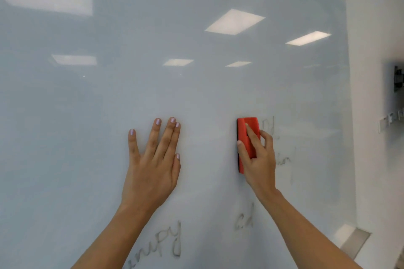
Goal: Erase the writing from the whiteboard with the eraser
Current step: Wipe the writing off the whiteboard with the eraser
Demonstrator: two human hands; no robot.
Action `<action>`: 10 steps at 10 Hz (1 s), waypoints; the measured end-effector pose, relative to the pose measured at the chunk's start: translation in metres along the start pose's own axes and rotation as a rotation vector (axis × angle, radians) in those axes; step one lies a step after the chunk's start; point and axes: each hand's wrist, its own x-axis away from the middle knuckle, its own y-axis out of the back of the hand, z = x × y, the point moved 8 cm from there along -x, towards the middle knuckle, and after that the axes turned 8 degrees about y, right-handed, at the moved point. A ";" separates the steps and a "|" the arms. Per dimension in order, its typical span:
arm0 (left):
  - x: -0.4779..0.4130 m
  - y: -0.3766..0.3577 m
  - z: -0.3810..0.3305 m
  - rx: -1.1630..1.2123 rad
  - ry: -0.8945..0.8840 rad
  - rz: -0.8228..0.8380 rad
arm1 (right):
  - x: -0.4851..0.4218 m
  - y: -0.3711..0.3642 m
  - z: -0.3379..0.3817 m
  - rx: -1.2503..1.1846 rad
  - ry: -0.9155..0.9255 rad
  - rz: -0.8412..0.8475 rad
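My right hand (pixel 259 159) clasped the red eraser (pixel 247 137) upright against the whiteboard (pixel 196 94), beside faint writing (pixel 271 129), while my left hand (pixel 153 159) lay flat, fingers spread.

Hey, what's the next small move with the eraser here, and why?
Probably slide the red eraser in the right hand rightward: faint writing sits just past its right edge, unerased. The left hand lies flat on the whiteboard.
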 end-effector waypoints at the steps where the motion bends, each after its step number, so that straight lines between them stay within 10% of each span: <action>1: 0.000 0.000 -0.001 0.002 -0.002 0.000 | 0.037 -0.009 0.023 0.077 0.184 0.114; 2: 0.000 0.001 0.000 -0.002 -0.001 0.011 | 0.061 -0.005 0.007 0.131 0.254 0.202; 4: 0.001 0.002 -0.001 -0.003 -0.003 0.018 | 0.012 0.018 -0.055 -0.001 -0.164 -0.015; 7: 0.001 0.001 -0.001 -0.003 -0.005 0.001 | 0.077 0.005 -0.025 0.086 0.101 0.201; 9: 0.001 0.001 -0.001 -0.012 -0.004 -0.004 | 0.032 0.013 -0.046 -0.017 -0.270 -0.078; 10: 0.001 0.000 -0.002 -0.005 -0.005 -0.012 | 0.019 0.005 -0.016 -0.053 -0.137 -0.035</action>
